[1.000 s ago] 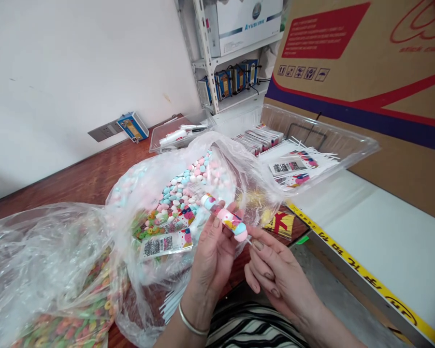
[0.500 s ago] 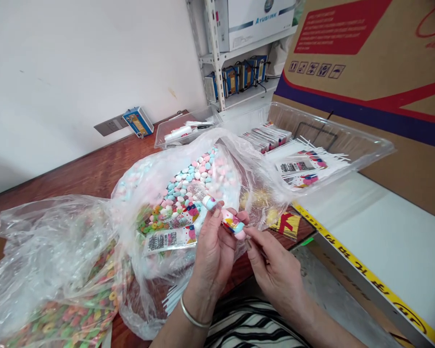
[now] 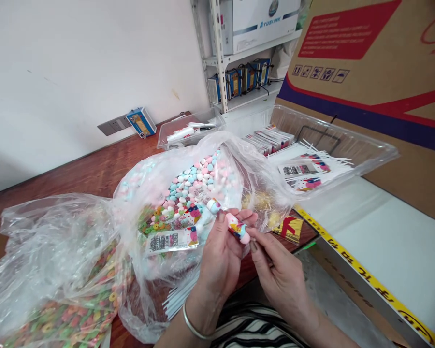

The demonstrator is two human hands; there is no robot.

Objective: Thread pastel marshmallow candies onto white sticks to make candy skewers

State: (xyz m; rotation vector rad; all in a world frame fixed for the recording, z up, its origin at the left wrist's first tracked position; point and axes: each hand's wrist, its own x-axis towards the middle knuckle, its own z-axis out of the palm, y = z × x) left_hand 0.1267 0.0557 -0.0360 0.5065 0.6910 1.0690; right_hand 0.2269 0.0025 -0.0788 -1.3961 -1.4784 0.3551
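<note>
- Squarely in the middle, a wrapped candy stick (image 3: 235, 225), with pink, white and pale blue pieces in a clear printed sleeve, lies across the fingers of the left hand (image 3: 221, 256), pinched under its thumb.
- The right hand (image 3: 281, 270) is at the near end of the candy stick, index finger and thumb drawn close together there; whether something thin is pinched between them cannot be told.
- A silver bangle (image 3: 193, 323) circles the left wrist, and a black-and-white striped garment (image 3: 253, 326) shows below the hands.
- Just beyond the hands, an open clear plastic bag (image 3: 217, 140) holds oval candies (image 3: 194, 174) in pink, white and blue, with green and orange ring candies (image 3: 155, 218) beside them.
- Printed sleeves (image 3: 172, 240) lie flat over that bag's contents; thin white sticks (image 3: 181, 295) lie on the wooden tabletop (image 3: 94, 164) near the left forearm.
- To the left, a second crumpled plastic bag (image 3: 50, 232) contains more ring candies.
- To the right, a red-and-yellow packet (image 3: 290, 228) lies near the table's edge, close to yellow-and-black lettered tape (image 3: 362, 270) on a white surface (image 3: 391, 217).
- Farther back, a large clear tray (image 3: 375, 154) bears stacked sleeves and many white sticks; a smaller clear tray (image 3: 163, 139) holds a white tube.
- Behind stand a big brown carton (image 3: 369, 77) and a white metal rack (image 3: 219, 58) with blue boxes (image 3: 235, 83).
</note>
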